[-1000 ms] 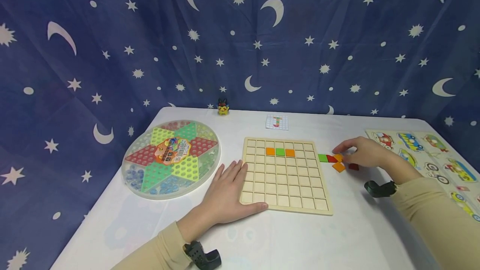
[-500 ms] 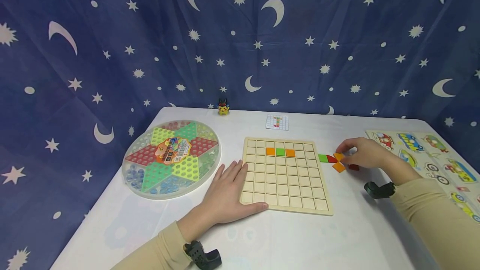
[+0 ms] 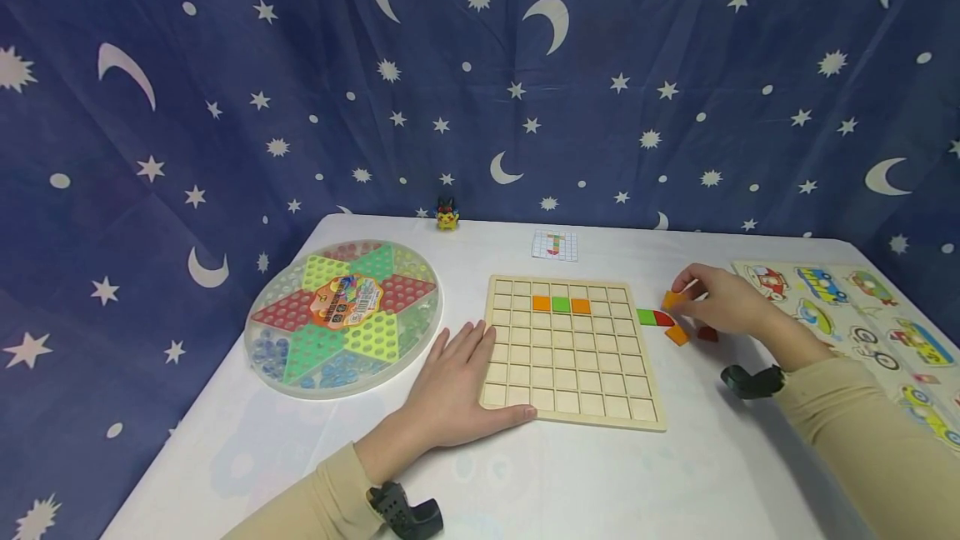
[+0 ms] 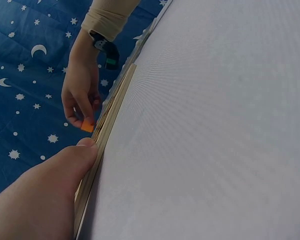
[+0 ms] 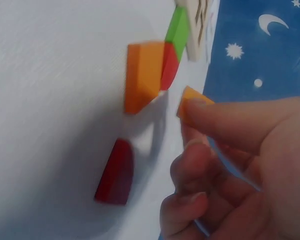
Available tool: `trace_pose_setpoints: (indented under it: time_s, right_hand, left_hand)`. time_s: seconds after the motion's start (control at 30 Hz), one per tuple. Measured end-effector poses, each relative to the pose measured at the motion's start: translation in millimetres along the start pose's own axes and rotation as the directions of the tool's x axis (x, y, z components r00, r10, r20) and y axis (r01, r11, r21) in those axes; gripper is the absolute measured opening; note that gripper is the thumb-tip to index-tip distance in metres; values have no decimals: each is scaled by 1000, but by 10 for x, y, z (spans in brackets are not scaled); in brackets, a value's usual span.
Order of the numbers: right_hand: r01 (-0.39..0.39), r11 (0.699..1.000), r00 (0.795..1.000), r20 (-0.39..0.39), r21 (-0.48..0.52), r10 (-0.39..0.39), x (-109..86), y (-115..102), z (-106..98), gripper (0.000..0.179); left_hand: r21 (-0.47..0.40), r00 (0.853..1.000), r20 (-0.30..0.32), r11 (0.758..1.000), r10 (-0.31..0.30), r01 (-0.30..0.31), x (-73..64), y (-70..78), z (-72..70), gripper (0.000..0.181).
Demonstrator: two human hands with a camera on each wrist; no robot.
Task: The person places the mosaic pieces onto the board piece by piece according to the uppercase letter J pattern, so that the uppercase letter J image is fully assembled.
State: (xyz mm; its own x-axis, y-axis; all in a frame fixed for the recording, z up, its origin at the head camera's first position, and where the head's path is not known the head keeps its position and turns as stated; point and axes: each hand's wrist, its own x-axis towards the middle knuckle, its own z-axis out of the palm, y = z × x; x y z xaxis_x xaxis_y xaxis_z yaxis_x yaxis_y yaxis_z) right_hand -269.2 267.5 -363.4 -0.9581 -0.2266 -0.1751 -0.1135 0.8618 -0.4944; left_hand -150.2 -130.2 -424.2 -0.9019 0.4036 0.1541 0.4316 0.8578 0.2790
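Between thumb and fingers, my right hand (image 3: 722,300) pinches an orange square tile (image 3: 672,300), lifted above the table in the right wrist view. Below it lie another orange tile (image 5: 144,75), a red tile with a curved edge (image 5: 173,65), a green tile (image 5: 178,31) and a dark red tile (image 5: 116,172). My left hand (image 3: 457,398) rests flat at the lower left corner of the wooden grid board (image 3: 573,357), thumb along its near edge. In the board's upper part sit an orange, a green (image 3: 560,304) and an orange tile in one row.
A round Chinese checkers board (image 3: 343,319) lies left of the grid board. Behind it stand a small yellow figure (image 3: 447,215) and a card with a coloured pattern (image 3: 555,245). A picture puzzle board (image 3: 855,315) lies at the right, partly under the right arm.
My right hand has raised one orange tile off the pile, moving slightly up and away from the other tiles. The left hand stays in place.
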Motion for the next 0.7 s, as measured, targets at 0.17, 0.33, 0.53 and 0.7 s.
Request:
trace_pose_setpoints:
  time_s: [0.17, 0.33, 0.53, 0.7]
  right_hand:
    - [47, 999, 998, -49, 1, -47, 10, -102, 33, 33]
    - [103, 995, 994, -45, -18, -103, 22, -240, 72, 32]
    - [119, 993, 993, -11, 20, -119, 44, -363, 150, 24]
    - [143, 989, 990, -4, 28, -143, 62, -433, 203, 20]
  left_hand:
    - [-5, 1000, -4, 1000, 2, -2, -3, -3, 2, 121]
    - [0, 1000, -4, 1000, 2, -2, -2, -1, -5, 122]
    - [-5, 1000, -1, 1000, 2, -2, -5, 2, 0, 121]
    - [0, 1000, 6, 1000, -7, 7, -1, 7, 2, 122]
